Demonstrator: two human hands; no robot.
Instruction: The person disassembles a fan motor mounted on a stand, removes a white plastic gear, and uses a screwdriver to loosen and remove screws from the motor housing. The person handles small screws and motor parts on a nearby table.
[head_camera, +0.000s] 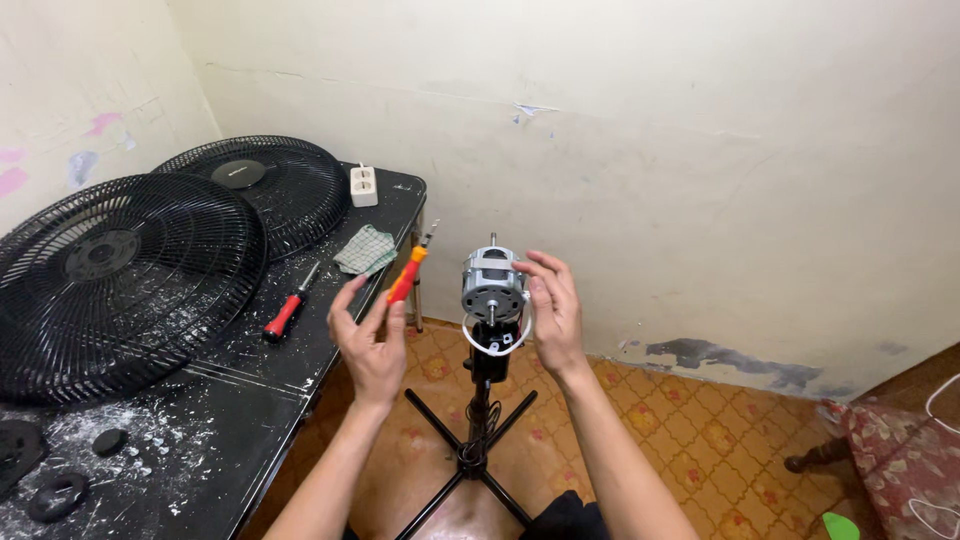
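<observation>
Both forearms and hands (375, 345) are bare, without sleeves or gloves.

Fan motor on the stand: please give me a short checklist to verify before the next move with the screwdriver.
1. Motor sits upright on top of the stand: ok.
2. Right hand steadies the motor, fingers at its side: ok.
3. Left hand grips the orange screwdriver: ok, but its tip points up, away from the motor.
4. White wire loops loose below the motor, near the shaft: not ok.
5. Screw to be worked on: cannot tell, too small to see.
6. Spare red screwdriver lies on the black table within reach: ok.
</observation>
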